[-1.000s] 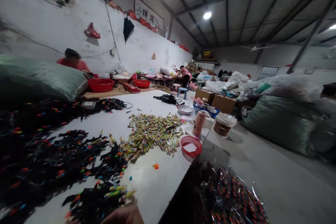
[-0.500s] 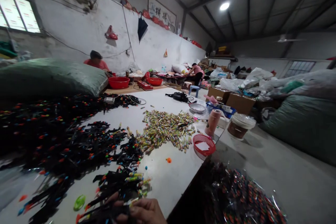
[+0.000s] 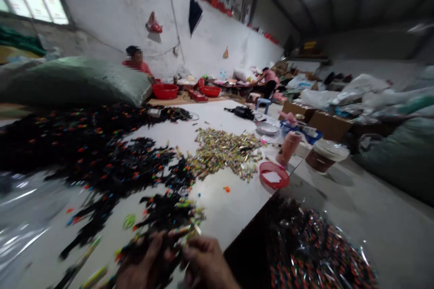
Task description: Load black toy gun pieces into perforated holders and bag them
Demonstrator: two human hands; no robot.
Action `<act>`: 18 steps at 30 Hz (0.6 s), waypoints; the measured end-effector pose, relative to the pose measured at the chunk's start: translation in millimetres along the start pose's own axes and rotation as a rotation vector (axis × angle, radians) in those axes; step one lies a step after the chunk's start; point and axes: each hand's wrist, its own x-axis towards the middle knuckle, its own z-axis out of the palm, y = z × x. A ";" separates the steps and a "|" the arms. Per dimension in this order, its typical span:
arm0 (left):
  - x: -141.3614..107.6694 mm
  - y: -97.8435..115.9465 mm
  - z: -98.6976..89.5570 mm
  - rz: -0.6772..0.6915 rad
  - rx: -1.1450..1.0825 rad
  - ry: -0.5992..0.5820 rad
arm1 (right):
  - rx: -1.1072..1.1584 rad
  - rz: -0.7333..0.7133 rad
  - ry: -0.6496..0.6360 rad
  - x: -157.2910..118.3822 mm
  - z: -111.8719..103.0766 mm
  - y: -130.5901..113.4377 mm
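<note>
At the bottom centre, my left hand (image 3: 144, 259) is wrapped round black pieces with coloured tips (image 3: 130, 249). Close on its right, my right hand (image 3: 206, 257) has its fingers pinched at the end of these pieces; what lies between them is too blurred to name. Small yellow-green tubes (image 3: 191, 210) lie just beyond both hands among more black pieces. A large heap of black pieces (image 3: 118, 167) spreads to the left on the white table (image 3: 220, 198). The pile of yellow-green tubes (image 3: 227, 151) is at the table's middle.
A red basket (image 3: 274, 177) and a pink roll (image 3: 289, 148) stand near the table's right edge. Below that edge is a clear bag of packed pieces (image 3: 318, 253). A green sack (image 3: 74, 81) lies at the left. Two people (image 3: 139, 61) are farther back.
The view has shifted, so the scene sits further right and higher. Both hands show more fully, with my left hand now plainly round the black pieces. The farther-left person's head has lifted.
</note>
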 end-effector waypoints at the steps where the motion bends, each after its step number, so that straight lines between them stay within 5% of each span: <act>1: -1.7 2.5 0.5 -0.029 -0.042 -0.024 | -0.028 -0.018 0.040 -5.0 -1.3 -6.1; 3: -4.1 5.7 2.4 -0.102 -0.200 -0.113 | -0.080 -0.082 0.067 -11.6 -4.0 -18.5; 8: -8.8 6.9 5.0 -0.131 -0.273 -0.073 | -0.191 -0.137 -0.012 -13.4 -3.4 -38.6; 18: -12.3 5.5 0.3 -0.145 -0.290 -0.097 | -0.305 -0.156 -0.048 -8.5 0.3 -42.2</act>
